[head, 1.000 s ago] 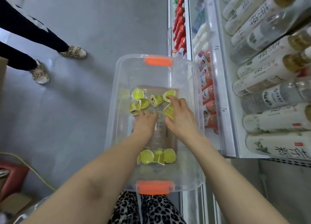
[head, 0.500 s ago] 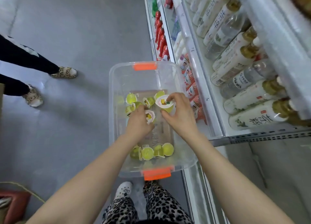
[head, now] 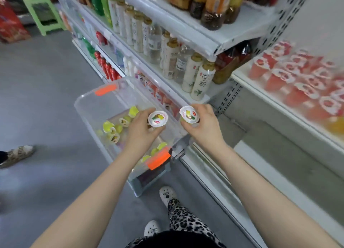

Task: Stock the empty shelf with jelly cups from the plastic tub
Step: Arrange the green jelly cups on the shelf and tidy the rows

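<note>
While left grip [head: 142, 130] holds one jelly cup [head: 157, 118] over plastic tub [head: 96, 108], right grip [head: 206, 128] holds second cup [head: 189, 114].

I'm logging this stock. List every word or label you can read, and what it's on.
"茶粹", probably: down the white bottle at the shelf end.
Lid of the left jelly cup, in the left hand: red logo, too small to read.
Lid of the right jelly cup, in the right hand: likewise.
The other bottles and red cups: blurred.
</note>
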